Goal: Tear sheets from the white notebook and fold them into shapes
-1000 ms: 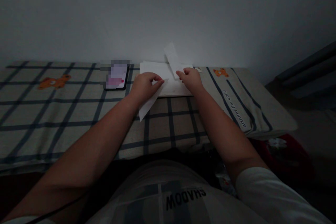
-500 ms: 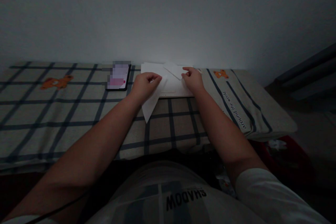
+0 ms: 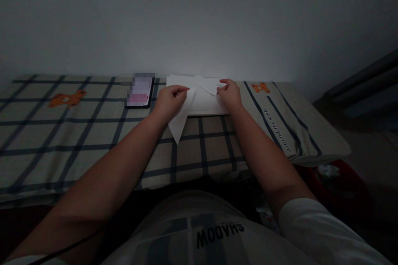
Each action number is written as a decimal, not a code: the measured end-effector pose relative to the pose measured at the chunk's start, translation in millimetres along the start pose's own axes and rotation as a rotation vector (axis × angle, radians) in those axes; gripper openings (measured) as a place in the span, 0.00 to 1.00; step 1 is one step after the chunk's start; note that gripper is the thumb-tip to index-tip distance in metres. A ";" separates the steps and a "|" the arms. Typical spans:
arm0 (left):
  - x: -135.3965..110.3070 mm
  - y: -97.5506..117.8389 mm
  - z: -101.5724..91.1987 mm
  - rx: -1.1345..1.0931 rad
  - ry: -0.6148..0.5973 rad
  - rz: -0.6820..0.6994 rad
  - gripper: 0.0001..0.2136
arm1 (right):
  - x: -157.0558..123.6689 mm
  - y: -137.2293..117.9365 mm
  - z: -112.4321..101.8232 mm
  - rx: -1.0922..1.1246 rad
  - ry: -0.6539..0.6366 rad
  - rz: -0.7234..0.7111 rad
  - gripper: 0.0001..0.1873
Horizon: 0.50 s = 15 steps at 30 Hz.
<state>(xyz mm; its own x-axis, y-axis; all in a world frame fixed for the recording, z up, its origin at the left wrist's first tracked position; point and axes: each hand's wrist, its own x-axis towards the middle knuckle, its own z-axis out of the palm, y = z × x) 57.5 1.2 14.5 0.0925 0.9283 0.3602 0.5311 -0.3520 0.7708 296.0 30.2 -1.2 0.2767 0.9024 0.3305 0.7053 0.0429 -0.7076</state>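
My left hand (image 3: 172, 100) is closed in a pinch on a white sheet of paper (image 3: 178, 126), whose pointed corner hangs over the front edge of the stack beneath. My right hand (image 3: 229, 93) has its thumb and fingers curled at the edge of another white paper piece (image 3: 207, 85), slanting between the two hands. Whether the two pieces are joined I cannot tell. Under both hands lies a flat white stack of paper (image 3: 208, 108), partly covered by the hands and the upper pieces.
A checked tablecloth (image 3: 93, 132) with bear prints covers the table against a pale wall (image 3: 199, 20). A phone (image 3: 139, 91) with a lit screen lies left of the paper. A red container (image 3: 338, 190) stands below the table on the right.
My left hand has drawn the sheet very slightly leftward at its top, and its hanging corner has shifted a little right. My right hand has moved slightly right.
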 end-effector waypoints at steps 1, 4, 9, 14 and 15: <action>-0.1 -0.3 0.1 -0.004 0.005 -0.001 0.16 | -1.1 -1.1 -0.5 -0.013 -0.011 0.006 0.20; -0.5 -0.7 0.4 -0.010 0.011 0.002 0.16 | -4.4 -5.3 -3.1 -0.057 -0.035 0.024 0.18; 0.3 -1.9 0.5 -0.029 0.005 0.005 0.16 | -8.2 -14.0 -8.8 -0.113 -0.042 -0.002 0.11; 6.4 -7.6 2.3 -0.158 0.053 -0.015 0.16 | -23.1 -34.2 -6.9 0.147 -0.257 -0.327 0.16; 7.7 -8.8 3.1 -0.203 0.069 -0.017 0.15 | -27.5 -38.8 -5.2 0.193 -0.355 -0.372 0.20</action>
<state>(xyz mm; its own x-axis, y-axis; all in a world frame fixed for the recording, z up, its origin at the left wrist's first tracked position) 56.1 11.8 8.9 0.0238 0.9262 0.3762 0.3511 -0.3601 0.8643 264.4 1.4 20.4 -0.2298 0.8990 0.3728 0.5714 0.4347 -0.6961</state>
